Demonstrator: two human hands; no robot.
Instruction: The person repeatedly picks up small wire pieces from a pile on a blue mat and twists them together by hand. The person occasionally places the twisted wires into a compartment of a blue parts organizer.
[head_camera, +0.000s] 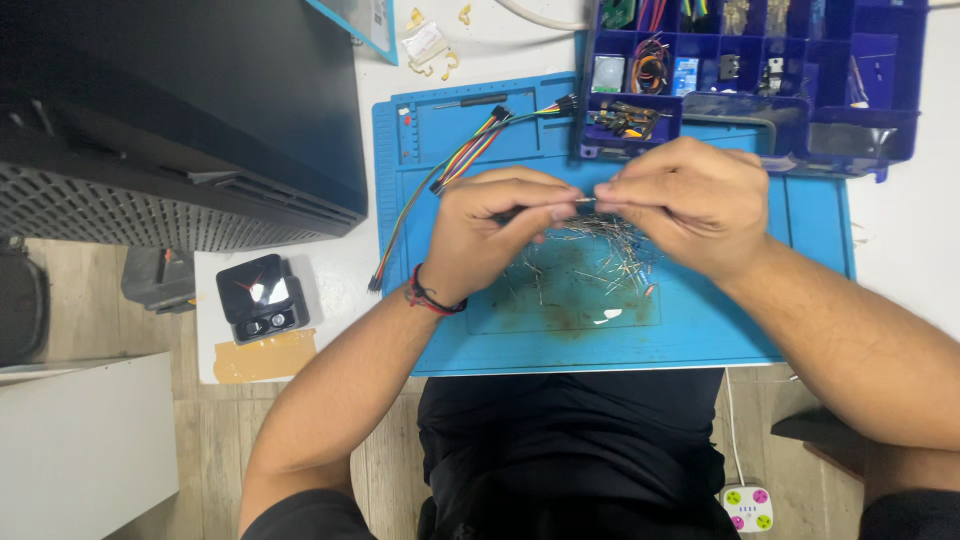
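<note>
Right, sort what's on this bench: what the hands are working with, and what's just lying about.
In use:
left hand and right hand, pinching a small metal part between them
pile of thin metal pins
blue work mat

Lying about:
coloured jumper wires
blue parts organiser
small black box
white power strip

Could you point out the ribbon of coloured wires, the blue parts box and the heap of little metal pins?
Coloured wires (470, 150), head view, mid-ribbon.
Blue parts box (905, 60), head view, right wall.
Metal pins (600, 262), head view, heap's middle.

thin metal pin (585, 203) — horizontal | pinched between both hands' fingers
</note>
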